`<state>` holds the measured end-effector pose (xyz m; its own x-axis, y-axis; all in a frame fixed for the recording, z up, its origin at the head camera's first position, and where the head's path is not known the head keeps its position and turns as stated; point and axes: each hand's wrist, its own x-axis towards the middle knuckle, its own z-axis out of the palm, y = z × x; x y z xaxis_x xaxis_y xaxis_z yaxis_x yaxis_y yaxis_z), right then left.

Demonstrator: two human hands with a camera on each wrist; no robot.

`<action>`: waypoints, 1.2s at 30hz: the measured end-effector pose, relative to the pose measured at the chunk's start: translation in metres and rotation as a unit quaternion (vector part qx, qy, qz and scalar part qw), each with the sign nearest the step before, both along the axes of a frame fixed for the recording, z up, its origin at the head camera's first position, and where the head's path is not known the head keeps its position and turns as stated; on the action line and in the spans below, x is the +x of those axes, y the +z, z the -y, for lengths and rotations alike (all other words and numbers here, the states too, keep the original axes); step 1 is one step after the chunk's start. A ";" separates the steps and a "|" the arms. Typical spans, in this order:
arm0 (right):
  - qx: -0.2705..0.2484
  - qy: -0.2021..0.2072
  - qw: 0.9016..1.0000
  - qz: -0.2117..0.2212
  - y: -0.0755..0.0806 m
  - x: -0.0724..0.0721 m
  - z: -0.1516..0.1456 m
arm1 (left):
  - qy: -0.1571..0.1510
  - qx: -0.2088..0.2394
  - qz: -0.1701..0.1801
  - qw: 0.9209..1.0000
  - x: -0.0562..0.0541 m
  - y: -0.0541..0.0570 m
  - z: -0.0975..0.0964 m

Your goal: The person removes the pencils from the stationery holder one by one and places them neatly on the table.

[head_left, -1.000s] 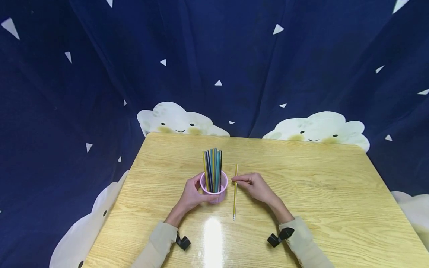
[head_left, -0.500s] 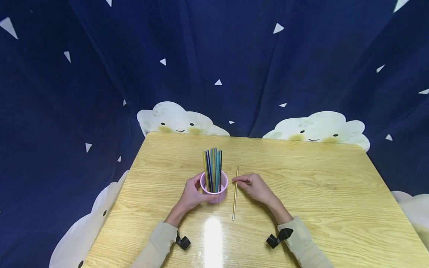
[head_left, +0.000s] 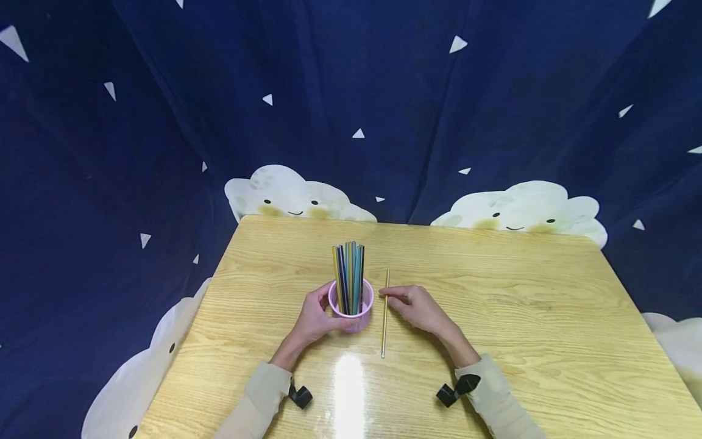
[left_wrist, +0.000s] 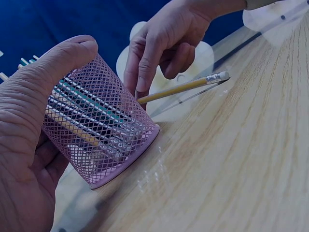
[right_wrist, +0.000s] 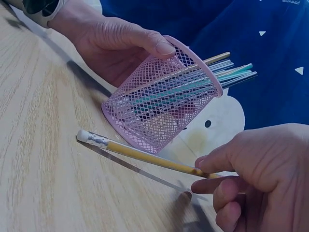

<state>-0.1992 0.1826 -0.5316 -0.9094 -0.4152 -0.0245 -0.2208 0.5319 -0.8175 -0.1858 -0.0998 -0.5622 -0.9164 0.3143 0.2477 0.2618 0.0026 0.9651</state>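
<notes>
Yellow pencil (head_left: 384, 329): pinched by right hand (head_left: 421, 308) thumb and fingers, nearer far end; just right of pink mesh cup (right_wrist: 145, 130), gripped in left hand (head_left: 314, 319). Long axis fore-and-aft, eraser end nearward.

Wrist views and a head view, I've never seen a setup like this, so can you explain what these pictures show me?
There's no machine here, just a person using two bare hands. The wide picture comes from a camera worn on the head, looking forward and down at a wooden table. The two close pictures come from a camera on each wrist. The left hand grips a pink mesh cup, which seems to stand on the table, with a bunch of pencils sticking out of the top. Beside the cup, the right hand pinches one yellow pencil; its white eraser end looks to be at the tabletop.
</notes>
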 end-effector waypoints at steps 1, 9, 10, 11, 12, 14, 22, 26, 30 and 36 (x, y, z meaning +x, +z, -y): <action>0.004 0.001 1.000 -0.005 0.000 0.000 0.000 | -0.001 0.001 0.000 1.000 0.000 0.000 0.000; 0.038 -0.004 0.999 -0.001 0.005 0.001 0.000 | -0.010 0.012 0.003 1.000 -0.002 -0.001 0.000; 0.041 -0.004 0.999 0.000 0.005 0.002 0.000 | -0.009 0.011 0.003 1.000 -0.002 -0.001 0.000; 0.044 -0.004 0.999 0.002 0.006 0.002 0.000 | -0.010 0.011 0.003 1.000 -0.002 -0.001 0.000; 0.047 -0.003 0.999 0.005 0.007 0.002 0.000 | -0.010 0.011 0.003 1.000 -0.002 -0.001 0.000; 0.052 -0.005 0.999 0.014 0.009 0.003 -0.001 | -0.010 0.010 0.002 1.000 -0.002 0.000 0.000; 0.070 -0.016 0.997 0.043 0.017 0.006 0.000 | -0.005 0.004 0.007 1.000 -0.002 0.001 0.001; 0.069 -0.017 0.996 0.059 0.020 0.008 0.000 | -0.002 0.004 0.004 1.000 -0.002 0.001 0.000; 0.069 -0.015 0.995 0.066 0.021 0.009 -0.001 | -0.001 0.001 0.000 1.000 -0.002 0.000 -0.001; 0.066 -0.011 0.996 0.055 0.019 0.009 -0.001 | -0.002 0.002 -0.004 1.000 -0.001 -0.001 -0.001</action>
